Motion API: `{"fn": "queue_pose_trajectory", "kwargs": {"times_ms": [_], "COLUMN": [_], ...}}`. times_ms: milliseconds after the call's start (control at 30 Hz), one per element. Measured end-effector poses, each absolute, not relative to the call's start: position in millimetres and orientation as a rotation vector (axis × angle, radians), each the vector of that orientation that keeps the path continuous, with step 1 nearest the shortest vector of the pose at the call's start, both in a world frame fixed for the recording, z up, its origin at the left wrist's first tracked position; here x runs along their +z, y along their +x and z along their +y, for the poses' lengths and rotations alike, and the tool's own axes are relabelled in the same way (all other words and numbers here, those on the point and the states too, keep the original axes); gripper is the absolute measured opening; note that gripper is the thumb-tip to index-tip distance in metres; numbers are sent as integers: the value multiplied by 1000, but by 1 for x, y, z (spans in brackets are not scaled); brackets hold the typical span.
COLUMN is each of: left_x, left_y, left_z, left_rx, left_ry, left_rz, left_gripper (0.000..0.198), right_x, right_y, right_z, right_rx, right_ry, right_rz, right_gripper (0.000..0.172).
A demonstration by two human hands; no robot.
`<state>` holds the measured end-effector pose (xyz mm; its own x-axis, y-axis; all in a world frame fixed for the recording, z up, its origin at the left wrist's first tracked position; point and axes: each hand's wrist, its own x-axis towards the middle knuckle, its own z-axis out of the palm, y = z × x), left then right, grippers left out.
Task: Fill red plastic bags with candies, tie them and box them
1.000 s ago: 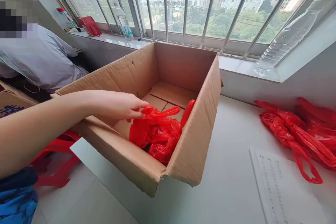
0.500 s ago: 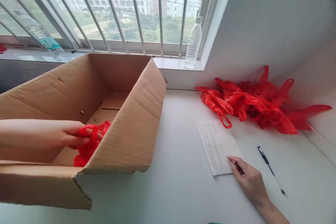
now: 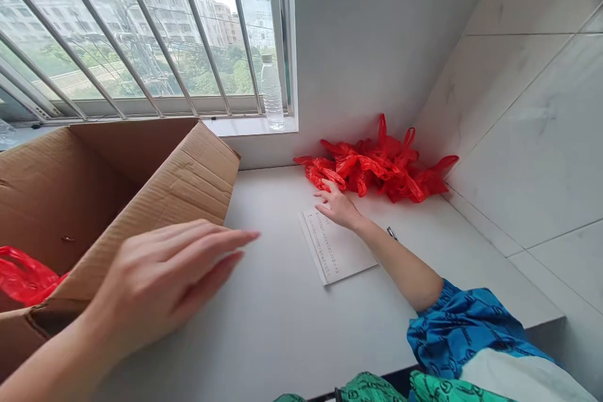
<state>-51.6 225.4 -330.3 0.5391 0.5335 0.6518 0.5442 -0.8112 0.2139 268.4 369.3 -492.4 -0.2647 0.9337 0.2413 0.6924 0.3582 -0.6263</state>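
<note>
My left hand (image 3: pixel 164 276) hovers empty in front of the cardboard box (image 3: pixel 188 182), fingers stretched out and held together, pointing right. A red plastic bag (image 3: pixel 23 276) lies inside the box at the far left. My right hand (image 3: pixel 338 206) reaches across the white counter with its fingers spread. It rests over the top edge of a printed paper sheet (image 3: pixel 336 248), fingertips close to the pile of red plastic bags (image 3: pixel 377 166) in the corner. A pen (image 3: pixel 392 233) peeks out just behind my right forearm.
A clear water bottle (image 3: pixel 272 91) stands on the window sill (image 3: pixel 254 125) behind the counter. A barred window fills the upper left. Tiled wall closes off the right side. The white counter (image 3: pixel 282 314) ends at a front edge near my body.
My left hand has let go of the red bag and come out of the box. My right hand has moved forward from the sheet's near corner towards the bag pile. The view swung right.
</note>
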Motion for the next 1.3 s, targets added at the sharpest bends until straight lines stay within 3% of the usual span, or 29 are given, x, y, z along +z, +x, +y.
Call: {"fn": "queue_pose_trajectory", "kwargs": {"times_ms": [67, 167, 233, 367, 533, 733, 867, 1033, 1200, 1300], "left_x": [-357, -393, -409, -421, -437, -464, -475, -492, -500, -501], "left_y": [-13, 8, 4, -5, 18, 63, 78, 86, 80, 60], "left_z": [222, 225, 229, 241, 275, 293, 288, 281, 287, 300], "left_rx": [-840, -769, -873, -1271, -1619, -1024, -902, -1354, -1779, -1978], "left_ry": [-2920, -3055, -3117, -3096, -2871, -3068, -3104, -2929, -2869, -2659], "left_rz": [-822, -898, -1027, -1406, -1696, -1670, -1670, -1955, -2083, -2118], "left_gripper": [38, 28, 24, 21, 22, 39, 54, 22, 26, 26], "right_x": [-494, -487, -476, -454, -466, -499, -503, -503, -503, -498], "right_y": [264, 273, 286, 303, 303, 289, 287, 285, 287, 309], "right_z": [391, 411, 414, 399, 352, 305, 293, 285, 286, 292], "right_rx": [575, 590, 570, 562, 804, 804, 750, 737, 544, 368], "right_ry": [-1439, -1395, -1331, -1170, -1078, -1060, -1063, -1093, -1198, -1278], "right_rz": [-2015, -1942, -1870, -1720, -1790, -1816, -1624, -1732, -1858, -1828], "right_gripper": [36, 29, 24, 30, 27, 18, 17, 17, 9, 14]}}
